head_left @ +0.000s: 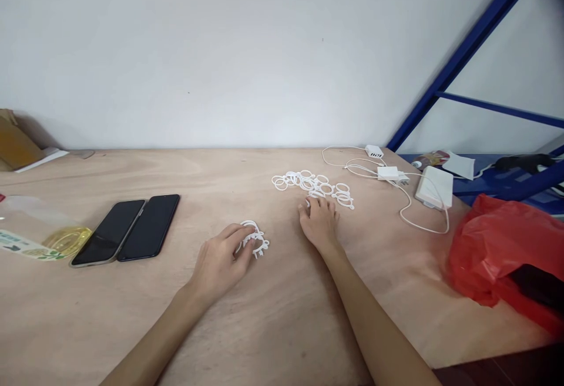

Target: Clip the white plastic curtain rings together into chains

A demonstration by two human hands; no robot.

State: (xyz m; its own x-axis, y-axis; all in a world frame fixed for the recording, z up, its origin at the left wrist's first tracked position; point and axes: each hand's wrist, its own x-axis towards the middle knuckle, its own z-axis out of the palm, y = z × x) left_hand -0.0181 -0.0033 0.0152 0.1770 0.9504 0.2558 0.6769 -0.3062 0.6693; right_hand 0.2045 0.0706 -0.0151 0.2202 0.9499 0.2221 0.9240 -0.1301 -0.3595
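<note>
My left hand (pixel 224 258) is closed, thumb and fingers pinching a small bunch of white plastic curtain rings (pixel 261 244) with little eyelets on them. The bunch is just above or on the tabletop; which, I cannot tell. Farther away, a loose pile of similar white rings (pixel 307 182) lies spread on the wood, some overlapping. My right hand (pixel 320 221) is palm down at the pile's near edge, fingers bent and somewhat apart. Its fingertips touch or cover a ring there, partly hidden beneath them.
Two dark phones (pixel 148 227) lie side by side at left, near a clear bottle (pixel 66 241) with yellow liquid. At right are a white charger with cable (pixel 388 173), a white box (pixel 435 187) and a red plastic bag (pixel 480 251). A blue metal frame (pixel 469 36) rises behind.
</note>
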